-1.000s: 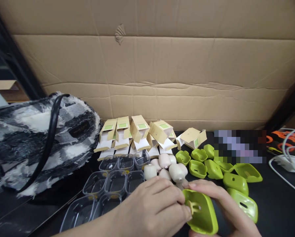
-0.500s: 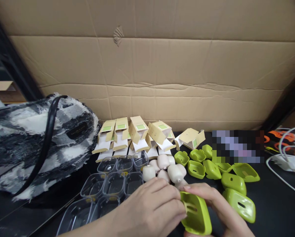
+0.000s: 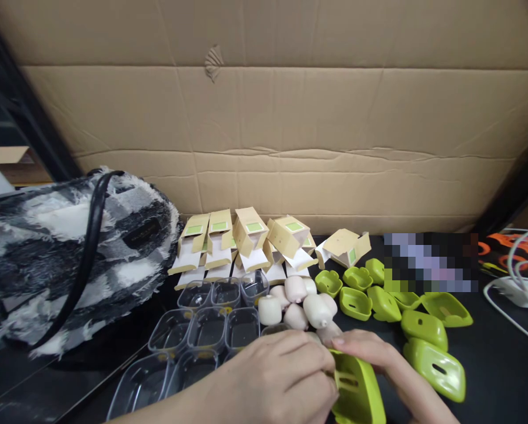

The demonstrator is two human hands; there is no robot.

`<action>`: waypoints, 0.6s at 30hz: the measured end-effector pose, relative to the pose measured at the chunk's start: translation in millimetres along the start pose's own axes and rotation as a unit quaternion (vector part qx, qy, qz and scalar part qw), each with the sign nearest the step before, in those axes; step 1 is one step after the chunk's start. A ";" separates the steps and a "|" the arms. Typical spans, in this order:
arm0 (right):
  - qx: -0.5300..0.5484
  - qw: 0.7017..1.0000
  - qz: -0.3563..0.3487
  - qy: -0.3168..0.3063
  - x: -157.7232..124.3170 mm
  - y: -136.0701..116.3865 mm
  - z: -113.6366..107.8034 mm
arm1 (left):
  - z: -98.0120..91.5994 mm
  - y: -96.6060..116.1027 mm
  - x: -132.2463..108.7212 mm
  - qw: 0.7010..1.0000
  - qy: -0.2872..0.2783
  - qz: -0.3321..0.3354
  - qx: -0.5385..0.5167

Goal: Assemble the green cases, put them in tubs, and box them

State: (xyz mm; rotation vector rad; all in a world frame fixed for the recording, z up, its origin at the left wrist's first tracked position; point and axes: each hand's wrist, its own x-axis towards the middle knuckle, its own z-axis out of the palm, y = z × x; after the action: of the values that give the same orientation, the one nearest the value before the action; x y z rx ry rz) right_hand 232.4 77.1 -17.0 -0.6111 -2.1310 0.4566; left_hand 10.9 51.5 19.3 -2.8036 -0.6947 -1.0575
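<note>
My right hand (image 3: 391,368) grips a small green plastic dish (image 3: 361,394) by its far rim and right side, low in the view. Its hollow side faces up and left, with a slot in the floor. My left hand (image 3: 285,371) is curled closed at the dish's left edge, the fingertips reaching inside its rim near the slot. Those fingertips are partly hidden, so whether they pinch anything small too does not show. Just beyond my hands lies a heap of white and pale pink rounded pieces (image 3: 317,310). More green dishes (image 3: 435,368) lie to the right, several with slots.
Clear plastic containers (image 3: 170,330) stand in rows on the left. Behind them lie opened small cardboard boxes (image 3: 250,229). A shaggy black-and-white bag (image 3: 131,235) sits far left; a white charger with cables (image 3: 524,291) is far right. A large cardboard sheet (image 3: 290,118) closes off the back.
Both hands and the green dish have shifted slightly down and right in view, as has the whole scene a little. The grip looks about the same.
</note>
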 end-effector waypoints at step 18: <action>-0.031 0.999 0.003 0.009 2.6 -5.8 3.1 | -1.6 0.7 2.9 1.000 0.019 -0.007 -0.023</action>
State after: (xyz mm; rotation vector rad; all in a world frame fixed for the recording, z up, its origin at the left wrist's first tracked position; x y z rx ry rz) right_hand 227.0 73.5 -14.1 -0.6536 -2.1323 0.3882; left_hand 12.1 51.7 22.5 -2.8128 -0.6968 -1.1392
